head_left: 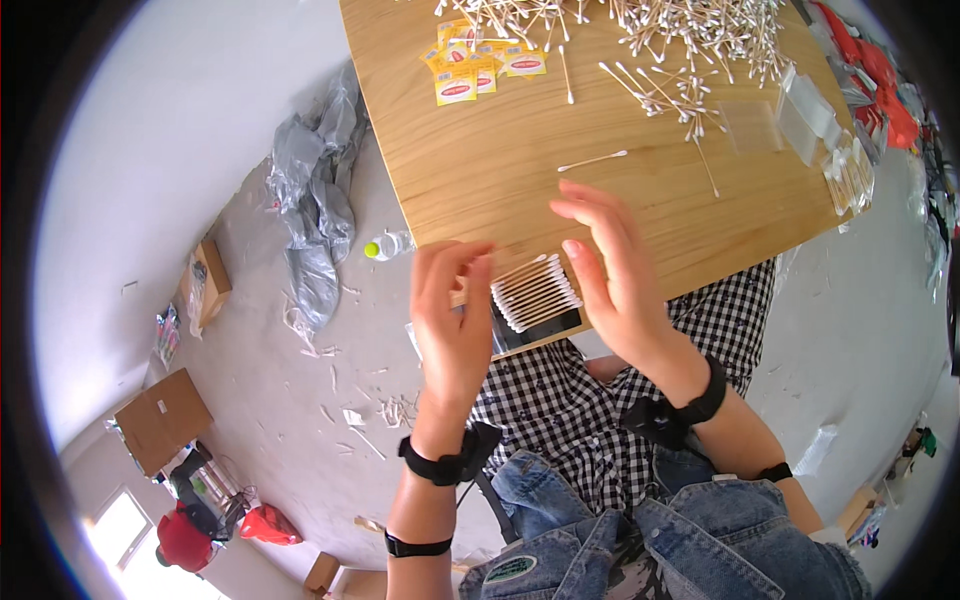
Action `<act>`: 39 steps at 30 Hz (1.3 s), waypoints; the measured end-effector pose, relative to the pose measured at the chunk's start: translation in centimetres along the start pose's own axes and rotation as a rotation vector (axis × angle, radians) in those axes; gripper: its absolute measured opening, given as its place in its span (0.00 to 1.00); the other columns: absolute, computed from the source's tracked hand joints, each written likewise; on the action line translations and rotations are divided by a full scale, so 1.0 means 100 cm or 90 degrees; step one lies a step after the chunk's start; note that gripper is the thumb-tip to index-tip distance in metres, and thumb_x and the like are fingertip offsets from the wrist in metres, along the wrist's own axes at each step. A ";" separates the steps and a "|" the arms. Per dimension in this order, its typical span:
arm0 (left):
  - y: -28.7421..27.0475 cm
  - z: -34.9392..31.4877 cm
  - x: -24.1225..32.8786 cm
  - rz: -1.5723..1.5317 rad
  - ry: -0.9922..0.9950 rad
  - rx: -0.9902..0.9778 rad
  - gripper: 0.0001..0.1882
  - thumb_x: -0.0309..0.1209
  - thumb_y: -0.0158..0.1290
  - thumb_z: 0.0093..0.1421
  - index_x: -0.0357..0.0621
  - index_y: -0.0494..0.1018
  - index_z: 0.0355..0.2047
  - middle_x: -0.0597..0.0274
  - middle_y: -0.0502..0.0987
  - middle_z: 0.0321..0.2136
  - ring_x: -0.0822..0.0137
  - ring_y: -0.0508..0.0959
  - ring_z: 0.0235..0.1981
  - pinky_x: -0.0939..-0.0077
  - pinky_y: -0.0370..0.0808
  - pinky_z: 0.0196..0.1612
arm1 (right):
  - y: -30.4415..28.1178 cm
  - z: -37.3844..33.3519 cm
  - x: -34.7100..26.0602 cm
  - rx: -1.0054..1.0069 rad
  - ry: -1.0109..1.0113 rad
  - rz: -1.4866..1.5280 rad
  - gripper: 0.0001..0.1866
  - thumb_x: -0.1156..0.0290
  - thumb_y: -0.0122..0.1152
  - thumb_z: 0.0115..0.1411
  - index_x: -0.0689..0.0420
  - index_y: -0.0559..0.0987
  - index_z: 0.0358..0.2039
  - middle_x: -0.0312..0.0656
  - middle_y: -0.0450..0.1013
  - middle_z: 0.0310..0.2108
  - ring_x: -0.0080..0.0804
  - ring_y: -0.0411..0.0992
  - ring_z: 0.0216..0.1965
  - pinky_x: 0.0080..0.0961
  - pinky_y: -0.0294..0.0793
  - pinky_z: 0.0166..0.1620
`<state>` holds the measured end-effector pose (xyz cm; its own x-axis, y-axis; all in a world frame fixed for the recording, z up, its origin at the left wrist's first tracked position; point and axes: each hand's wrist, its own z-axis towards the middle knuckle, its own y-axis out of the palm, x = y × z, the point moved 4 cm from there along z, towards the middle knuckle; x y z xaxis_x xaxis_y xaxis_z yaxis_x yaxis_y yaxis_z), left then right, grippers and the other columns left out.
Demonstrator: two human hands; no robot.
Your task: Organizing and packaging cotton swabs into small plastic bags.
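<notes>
A neat row of white-tipped cotton swabs (535, 293) lies side by side on a dark flat piece (555, 327) at the table's near edge. Just left of the row is my left hand (450, 310), fingers loosely curved with a gap to the thumb; something pale shows through that gap, too hidden to name. On the other side, my right hand (615, 270) is raised with fingers and thumb apart, holding nothing. Beyond the hands lies a single cotton swab (592, 161) on the wooden table (480, 160).
Loose cotton swabs (700, 35) are heaped at the far edge, with a smaller scatter (670, 97) nearer. Yellow printed cards (457, 83) lie far left. Clear plastic boxes (808, 112) and packed swabs (848, 175) stand at right. A bottle (390, 245) lies on the floor.
</notes>
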<state>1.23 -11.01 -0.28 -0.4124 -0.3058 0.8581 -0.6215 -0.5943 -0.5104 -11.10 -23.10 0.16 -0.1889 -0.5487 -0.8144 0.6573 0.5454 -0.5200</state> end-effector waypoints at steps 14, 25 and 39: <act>0.034 -0.037 -0.006 -0.451 -0.089 0.205 0.33 0.47 0.31 0.75 0.33 0.51 0.69 0.45 0.54 0.70 0.54 0.52 0.72 0.58 0.47 0.72 | 0.034 -0.028 0.015 0.073 0.137 0.471 0.20 0.64 0.42 0.75 0.64 0.68 0.58 0.51 0.61 0.64 0.36 0.60 0.66 0.32 0.57 0.68; 0.040 -0.040 0.001 -0.488 -0.089 0.164 0.36 0.51 0.32 0.74 0.32 0.50 0.69 0.41 0.55 0.68 0.52 0.54 0.71 0.58 0.47 0.72 | 0.031 -0.028 0.010 0.028 0.164 0.390 0.20 0.63 0.45 0.74 0.64 0.69 0.57 0.48 0.66 0.60 0.36 0.65 0.61 0.32 0.62 0.64; 0.056 -0.043 0.005 -0.486 -0.101 0.246 0.37 0.53 0.32 0.73 0.34 0.51 0.68 0.45 0.55 0.69 0.54 0.55 0.71 0.59 0.48 0.73 | 0.058 -0.010 0.002 -0.128 -0.116 -0.293 0.27 0.66 0.51 0.63 0.64 0.69 0.62 0.51 0.62 0.66 0.44 0.57 0.69 0.44 0.56 0.69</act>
<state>-5.34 -11.32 -3.00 0.1400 0.1961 0.9705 -0.4087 -0.8813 0.2371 -8.02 -19.36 -3.28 -0.2824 -0.8513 -0.4421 0.3808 0.3235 -0.8662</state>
